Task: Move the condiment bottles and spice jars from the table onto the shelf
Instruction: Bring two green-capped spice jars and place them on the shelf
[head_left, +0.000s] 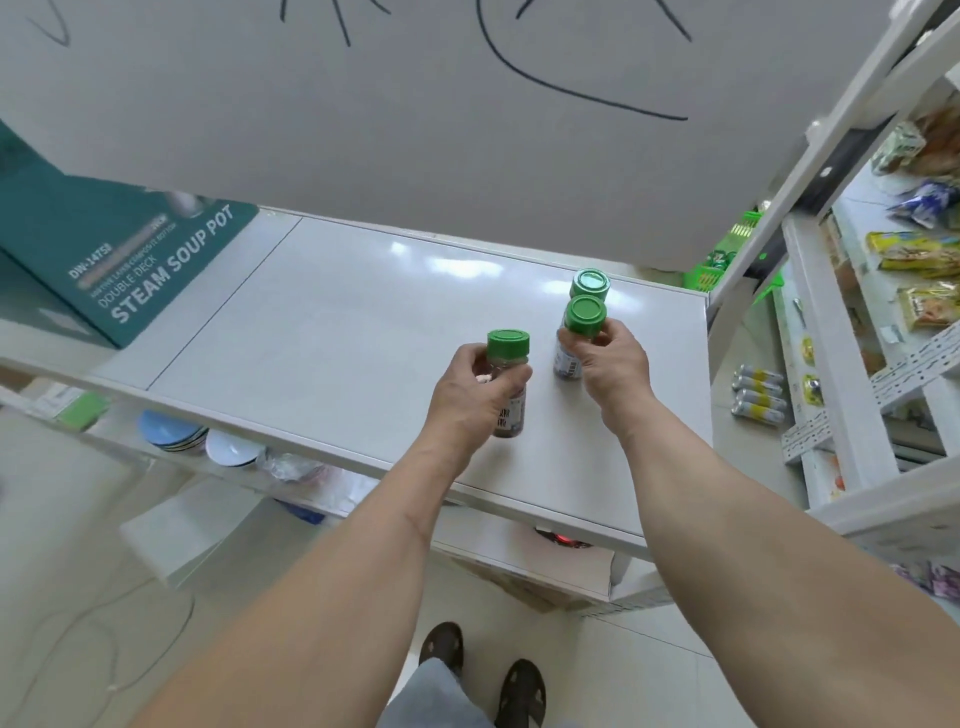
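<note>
Both hands hold green-lidded spice jars upright over the white shelf (322, 332). The left hand (467, 395) grips 1 jar (508, 379) around its middle. The right hand (608, 364) pinches a second jar (582, 332), just in front of a third jar (590, 283) standing on the shelf.

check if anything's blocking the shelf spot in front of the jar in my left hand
Nothing visible does. The left hand holds its jar over bare shelf. The other jars, one in the right hand and one standing behind it, are off to the right.
</note>
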